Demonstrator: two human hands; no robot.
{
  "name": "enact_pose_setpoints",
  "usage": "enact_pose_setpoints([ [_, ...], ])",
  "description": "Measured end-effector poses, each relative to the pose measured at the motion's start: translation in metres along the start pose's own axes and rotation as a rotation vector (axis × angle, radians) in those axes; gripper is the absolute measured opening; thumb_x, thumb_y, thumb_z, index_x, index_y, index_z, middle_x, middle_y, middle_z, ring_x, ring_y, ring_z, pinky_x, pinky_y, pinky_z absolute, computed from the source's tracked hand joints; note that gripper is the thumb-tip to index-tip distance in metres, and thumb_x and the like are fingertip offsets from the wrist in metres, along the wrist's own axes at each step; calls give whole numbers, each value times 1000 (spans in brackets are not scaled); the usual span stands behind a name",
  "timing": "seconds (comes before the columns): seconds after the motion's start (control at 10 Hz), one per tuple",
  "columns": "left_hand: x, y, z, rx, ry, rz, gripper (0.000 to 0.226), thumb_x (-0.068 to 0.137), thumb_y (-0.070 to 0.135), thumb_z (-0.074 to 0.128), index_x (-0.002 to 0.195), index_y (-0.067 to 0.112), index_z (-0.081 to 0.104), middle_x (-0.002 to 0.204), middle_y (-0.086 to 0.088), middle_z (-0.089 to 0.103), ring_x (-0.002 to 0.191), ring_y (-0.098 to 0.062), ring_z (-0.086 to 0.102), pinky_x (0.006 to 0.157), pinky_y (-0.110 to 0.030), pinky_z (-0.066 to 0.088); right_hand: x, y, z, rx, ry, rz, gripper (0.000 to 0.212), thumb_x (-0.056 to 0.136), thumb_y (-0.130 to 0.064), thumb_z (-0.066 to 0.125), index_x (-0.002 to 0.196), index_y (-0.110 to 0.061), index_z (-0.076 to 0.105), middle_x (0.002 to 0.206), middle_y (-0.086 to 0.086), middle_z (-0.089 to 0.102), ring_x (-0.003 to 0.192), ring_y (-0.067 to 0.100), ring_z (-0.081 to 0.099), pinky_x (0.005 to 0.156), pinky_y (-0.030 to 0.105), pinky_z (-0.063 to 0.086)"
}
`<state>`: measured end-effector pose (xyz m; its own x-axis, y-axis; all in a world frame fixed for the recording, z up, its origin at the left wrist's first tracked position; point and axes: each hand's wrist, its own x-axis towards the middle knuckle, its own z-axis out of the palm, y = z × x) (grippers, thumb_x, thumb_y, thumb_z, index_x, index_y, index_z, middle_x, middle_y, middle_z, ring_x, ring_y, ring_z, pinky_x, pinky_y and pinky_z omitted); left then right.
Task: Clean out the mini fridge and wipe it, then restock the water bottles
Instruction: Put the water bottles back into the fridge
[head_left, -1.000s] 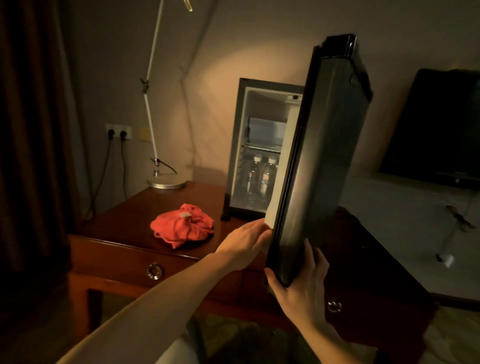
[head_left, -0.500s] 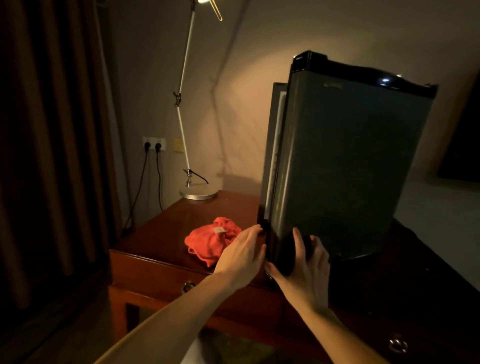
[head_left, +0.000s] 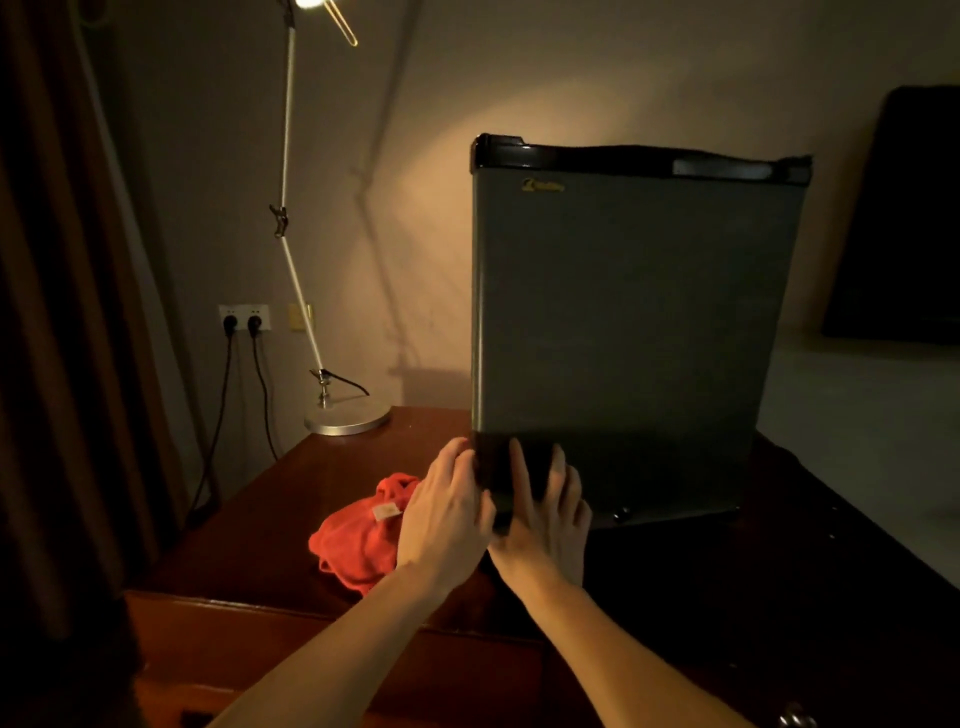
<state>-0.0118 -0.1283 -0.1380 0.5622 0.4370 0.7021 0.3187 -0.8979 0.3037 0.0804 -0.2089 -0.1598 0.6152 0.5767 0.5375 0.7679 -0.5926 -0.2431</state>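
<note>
Head view was pretty dim, but the mini fridge (head_left: 634, 332) stood upright on the wooden desk (head_left: 322, 483) with its door (head_left: 623, 312) closed, sitting toward the back right part of the desktop. Both hands were down at the door's lower left corner: the left hand (head_left: 441, 512) curled around the door's left edge, gripping it, and the right hand (head_left: 545, 519) lay flat on the door front with fingers straight, pressing on it. A crumpled red cloth (head_left: 358, 535) sat just left of the hands, near the desk's front edge. A desk lamp (head_left: 347, 418) stood at the back left corner.
</note>
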Motion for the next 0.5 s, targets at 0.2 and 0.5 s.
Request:
enact_pose_setpoints([
  [0.2, 21, -18, 21, -55, -133, -98, 59, 99, 34, 49, 152, 19, 29, 155, 7, 28, 136, -10, 39, 102, -20, 37, 31, 18, 12, -57, -87, -19, 105, 88, -57, 55, 142, -44, -34, 154, 8, -32, 146, 38, -8, 116, 55, 17],
  [0.5, 47, -25, 55, 50, -347, 31, 65, 100, 44, 42, 157, 26, 18, 164, 8, 14, 147, -12, 22, 117, -27, 23, 61, 40, 29, -145, -250, 18, 92, 88, -44, 60, 149, -48, -9, 156, 0, -33, 147, 33, -8, 113, 60, 19],
])
